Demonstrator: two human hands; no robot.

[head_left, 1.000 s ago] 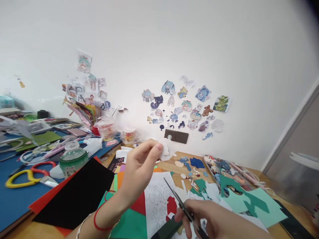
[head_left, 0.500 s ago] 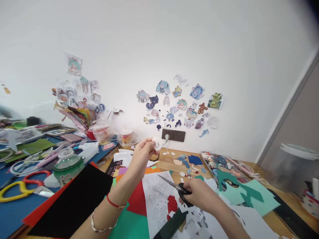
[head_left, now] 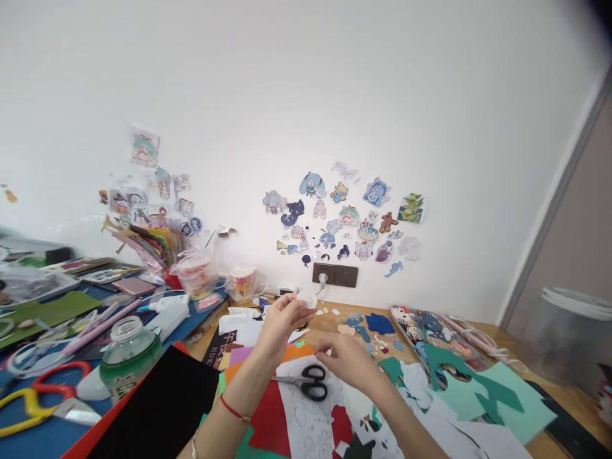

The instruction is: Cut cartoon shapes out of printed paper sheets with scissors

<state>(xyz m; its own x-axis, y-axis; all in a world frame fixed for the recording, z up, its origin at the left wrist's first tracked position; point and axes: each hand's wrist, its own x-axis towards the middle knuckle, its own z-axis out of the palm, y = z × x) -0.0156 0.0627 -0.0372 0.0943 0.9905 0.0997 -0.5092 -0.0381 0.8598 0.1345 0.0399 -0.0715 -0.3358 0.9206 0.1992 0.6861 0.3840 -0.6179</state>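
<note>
— Where are the hands?

— Both are in the lower middle of the frame, over the paper-strewn desk (head_left: 329,319). The left hand (head_left: 281,320) is raised, thumb and forefinger pinched together on a small white cut-out (head_left: 306,298), held up just below the wall socket (head_left: 335,275).

— And the right?

— The right hand (head_left: 348,358) hovers low over the printed white sheet (head_left: 310,424), just right of the black-handled scissors (head_left: 306,382). They lie flat on that sheet, blades pointing left, and the hand is not touching them. Its fingers are blurred; I cannot tell whether they are apart or closed, or whether they hold anything.

— So which step is this?

— By my reading, cutting is paused: the tool is down and the small piece is being held up between the fingertips, perhaps for handling by both hands.

— What does the next move call for?

— A light, steady pinch, I'd judge. The piece is tiny and thin, and a loose grip would drop it among the scraps of blue and teal paper (head_left: 482,389) at lower right.

— Anything else close by?

— A black sheet (head_left: 157,408) and a green jar (head_left: 128,349) at lower left, and stickers (head_left: 344,217) on the wall above.
</note>
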